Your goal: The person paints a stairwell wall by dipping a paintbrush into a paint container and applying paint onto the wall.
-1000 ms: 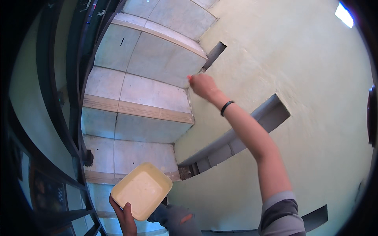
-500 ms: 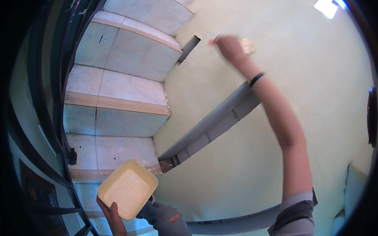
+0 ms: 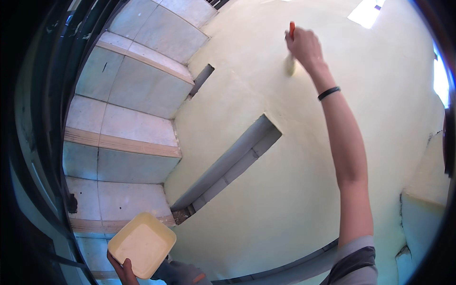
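Pale wall (image 3: 232, 95); right grip (image 3: 305, 46) clamped on brush (image 3: 292, 28), head (image 3: 290, 67) below; left grip (image 3: 124, 272) clamped on tub (image 3: 167, 232), near edge.

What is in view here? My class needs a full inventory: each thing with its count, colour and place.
Tub: 1, pale yellow, lower left
Brush: 1, orange handle and pale blurred head, upper middle
Wall: 1, cream, middle and right
Slots: 3 visible, grey, in the wall
Stairs: 1 flight, pale tiles with tan edge strips, left
Railing: 1, dark, far left, details dim
Light patches: at least 2, white, upper right
Wristband: 1, black, right wrist
Sleeve: 1, grey with a darker band, lower right
Trouser leg: 1, blue-grey, lower edge
Left hand: 1, bare, gripping the tub
Right hand: 1, bare, gripping the brush
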The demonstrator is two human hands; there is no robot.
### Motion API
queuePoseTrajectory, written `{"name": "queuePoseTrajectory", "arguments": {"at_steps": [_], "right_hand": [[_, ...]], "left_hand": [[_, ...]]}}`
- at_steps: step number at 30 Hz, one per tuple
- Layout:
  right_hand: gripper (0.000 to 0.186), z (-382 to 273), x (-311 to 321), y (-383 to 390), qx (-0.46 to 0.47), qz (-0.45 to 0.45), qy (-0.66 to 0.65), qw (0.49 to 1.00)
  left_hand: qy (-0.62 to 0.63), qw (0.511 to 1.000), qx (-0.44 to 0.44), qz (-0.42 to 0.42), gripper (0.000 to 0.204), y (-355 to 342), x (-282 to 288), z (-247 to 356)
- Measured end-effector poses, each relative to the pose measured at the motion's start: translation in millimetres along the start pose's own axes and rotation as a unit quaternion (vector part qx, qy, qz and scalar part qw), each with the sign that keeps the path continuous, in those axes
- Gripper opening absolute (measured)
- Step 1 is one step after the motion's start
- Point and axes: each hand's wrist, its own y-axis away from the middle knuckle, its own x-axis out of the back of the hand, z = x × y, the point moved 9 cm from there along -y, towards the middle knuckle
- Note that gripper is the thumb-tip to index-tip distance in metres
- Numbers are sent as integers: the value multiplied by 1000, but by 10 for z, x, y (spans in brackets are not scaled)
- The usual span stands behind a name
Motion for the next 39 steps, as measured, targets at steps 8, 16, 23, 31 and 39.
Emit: {"name": "queuePoseTrajectory", "arguments": {"at_steps": [8, 16, 23, 31, 39], "right_hand": [[21, -1237, -1246, 1100, 200, -244, -13, 949], [41, -1229, -838, 1415, 45, -196, -195, 960], [34, -382, 352, 546, 84, -10, -14, 996], [29, -2321, -909, 2523, 310, -138, -120, 933], [53, -1369, -1260, 1811, -6, -235, -232, 944]], "left_hand": [[-1, 1000, -16, -20, 76, -15, -68, -17], [-12, 1000, 14, -9, 74, 245, -98, 202], [-53, 997, 47, -3, 70, 384, -175, 331], [-43, 998, 25, -33, 68, 428, -80, 205], [-59, 996, 54, -26, 74, 530, -150, 340]]}}
